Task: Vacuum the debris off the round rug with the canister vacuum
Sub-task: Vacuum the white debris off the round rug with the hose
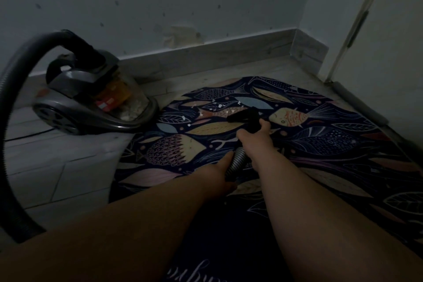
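Note:
A round dark rug [332, 142] with a fish and leaf pattern lies on the floor. Several small white bits of debris [219, 106] are scattered on its far left part. My right hand [256, 137] grips the black nozzle [245, 117], whose tip lies on the rug just right of the debris. My left hand [217, 174] holds the ribbed grey hose [238, 162] right behind it. The grey canister vacuum [91, 101] stands on the floor left of the rug, with its hose [13, 103] arching up and round the left edge of view.
A white wall with a skirting board [206, 52] runs behind the rug, meeting a corner [297, 41] at the back right. A door edge [352, 30] stands at the right. A black power cord [29, 135] trails on the light tiled floor [57, 167] at the left.

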`<state>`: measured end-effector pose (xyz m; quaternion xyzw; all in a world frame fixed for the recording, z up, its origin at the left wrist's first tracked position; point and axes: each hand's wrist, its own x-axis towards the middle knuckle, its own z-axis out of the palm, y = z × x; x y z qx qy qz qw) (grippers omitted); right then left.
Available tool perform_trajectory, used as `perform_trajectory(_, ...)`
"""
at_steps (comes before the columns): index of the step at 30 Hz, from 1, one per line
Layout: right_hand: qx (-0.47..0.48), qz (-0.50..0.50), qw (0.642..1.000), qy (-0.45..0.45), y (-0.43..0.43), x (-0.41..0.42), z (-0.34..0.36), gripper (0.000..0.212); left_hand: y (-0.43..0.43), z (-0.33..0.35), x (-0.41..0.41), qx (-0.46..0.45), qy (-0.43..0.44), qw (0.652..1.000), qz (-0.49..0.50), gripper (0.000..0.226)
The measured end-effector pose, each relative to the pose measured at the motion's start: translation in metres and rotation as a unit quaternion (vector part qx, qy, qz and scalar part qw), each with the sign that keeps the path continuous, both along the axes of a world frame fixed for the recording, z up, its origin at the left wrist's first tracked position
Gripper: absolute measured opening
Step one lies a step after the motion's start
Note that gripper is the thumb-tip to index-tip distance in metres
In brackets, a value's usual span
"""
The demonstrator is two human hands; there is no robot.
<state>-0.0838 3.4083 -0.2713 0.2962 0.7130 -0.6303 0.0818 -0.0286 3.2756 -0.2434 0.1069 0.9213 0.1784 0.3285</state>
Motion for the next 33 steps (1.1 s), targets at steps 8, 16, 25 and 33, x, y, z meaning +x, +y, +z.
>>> perform_trajectory(8,0.061,-0.048,0.997,0.003,0.019,-0.005,0.003,0.080,0.015,-0.002,-0.007,0.041,0.014,0.999,-0.030,0.087)
perform_trajectory(16,0.049,-0.062,0.997,0.002,0.032,-0.008,0.004,0.084,0.032,-0.006,-0.012,0.063,0.035,0.996,-0.046,0.085)
perform_trajectory(25,0.006,-0.013,1.000,0.011,0.013,-0.023,-0.001,0.076,0.010,-0.012,-0.021,0.029,0.025,0.999,-0.010,0.087)
perform_trajectory(33,0.010,-0.004,1.000,0.016,-0.006,-0.033,-0.001,0.077,-0.005,-0.010,-0.029,0.016,0.032,0.999,-0.013,0.086)
